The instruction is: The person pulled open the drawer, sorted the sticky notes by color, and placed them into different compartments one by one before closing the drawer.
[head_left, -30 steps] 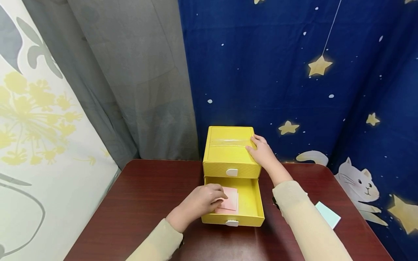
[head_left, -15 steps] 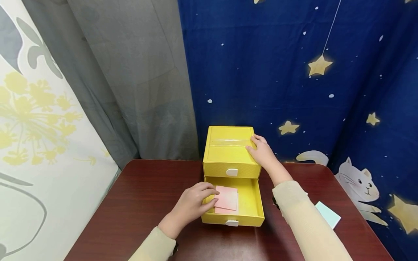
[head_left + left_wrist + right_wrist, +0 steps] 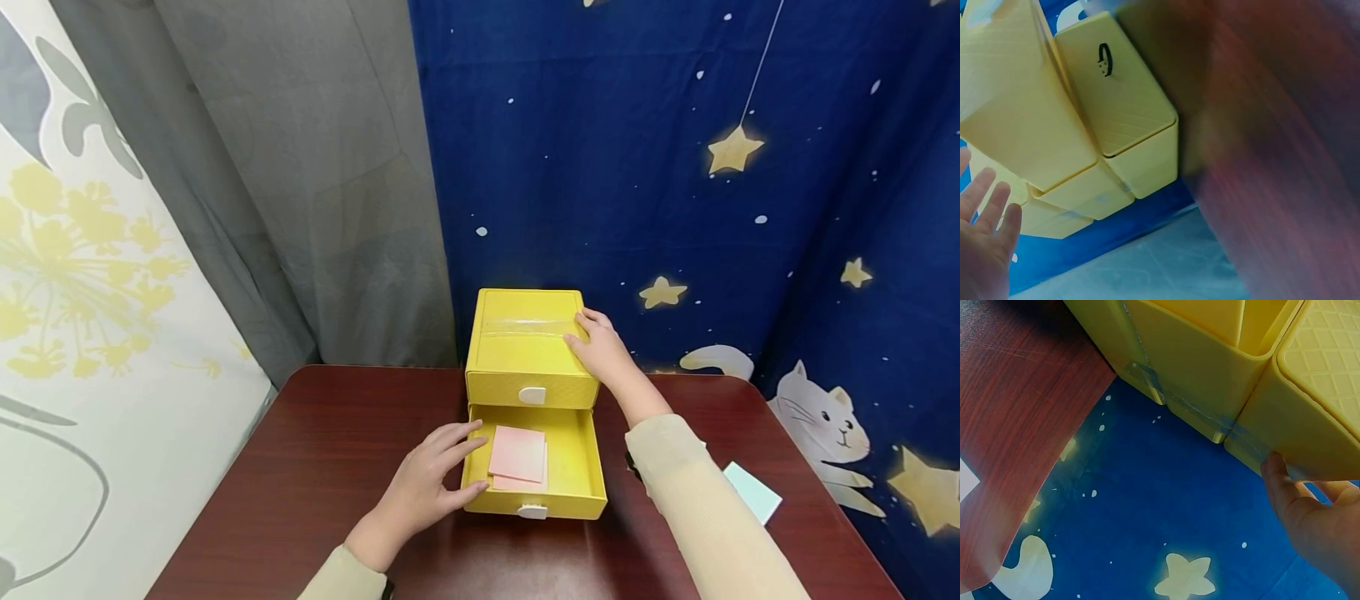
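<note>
A yellow drawer box stands at the back of the table, with its bottom drawer pulled out toward me. Two square pink sheets or pads lie overlapping in the left half of that drawer. My left hand is at the drawer's left wall, fingers spread and holding nothing; the left wrist view shows the same spread fingers beside the yellow box. My right hand rests on the box's top right edge. In the right wrist view, a fingertip of this hand touches the yellow side.
A pale mint square pad lies on the dark red wooden table, right of my right forearm. A corner of something white peeks out beside that sleeve. Grey and starry blue curtains hang close behind the box.
My left hand has drawn back leftward from above the pink sheets to the drawer's left wall, its fingers spreading. The sheets are uncovered now. My right hand has stayed in place.
</note>
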Motion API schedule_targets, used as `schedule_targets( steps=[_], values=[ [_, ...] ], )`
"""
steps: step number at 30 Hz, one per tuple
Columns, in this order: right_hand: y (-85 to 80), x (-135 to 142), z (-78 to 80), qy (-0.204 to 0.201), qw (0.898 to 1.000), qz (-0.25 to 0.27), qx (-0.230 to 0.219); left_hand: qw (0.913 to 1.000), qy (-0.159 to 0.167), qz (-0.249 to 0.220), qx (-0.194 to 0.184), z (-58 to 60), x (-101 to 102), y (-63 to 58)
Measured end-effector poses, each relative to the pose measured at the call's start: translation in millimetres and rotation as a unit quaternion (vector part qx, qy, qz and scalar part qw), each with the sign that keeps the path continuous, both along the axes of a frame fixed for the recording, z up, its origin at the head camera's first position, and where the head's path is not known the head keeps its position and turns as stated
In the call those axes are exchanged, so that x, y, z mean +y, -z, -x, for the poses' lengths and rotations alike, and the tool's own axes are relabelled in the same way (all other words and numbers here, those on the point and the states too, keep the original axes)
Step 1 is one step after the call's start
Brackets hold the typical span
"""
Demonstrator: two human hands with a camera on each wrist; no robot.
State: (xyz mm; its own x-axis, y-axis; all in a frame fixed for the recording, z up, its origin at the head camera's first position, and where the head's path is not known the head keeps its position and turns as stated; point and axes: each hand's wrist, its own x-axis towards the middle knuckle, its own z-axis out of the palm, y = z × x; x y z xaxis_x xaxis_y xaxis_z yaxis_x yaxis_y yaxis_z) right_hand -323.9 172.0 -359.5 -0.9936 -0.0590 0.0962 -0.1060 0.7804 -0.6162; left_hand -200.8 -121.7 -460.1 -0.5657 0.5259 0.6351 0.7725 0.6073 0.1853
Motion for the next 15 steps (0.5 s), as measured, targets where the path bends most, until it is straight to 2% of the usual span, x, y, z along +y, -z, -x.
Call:
schedule_targets(
  steps=[7, 15],
  values=[
    [-0.9, 0.0, -1.0, -0.001, 1.000, 0.002, -0.002, 0.9994, -0.024, 0.014, -0.021, -10.0, -5.6, 9.6],
    [-0.7, -0.5, -0.5, 0.002, 1.000, 0.002, -0.003, 0.9985, -0.050, 0.009, -0.021, -17.0, -9.4, 21.0]
  ],
)
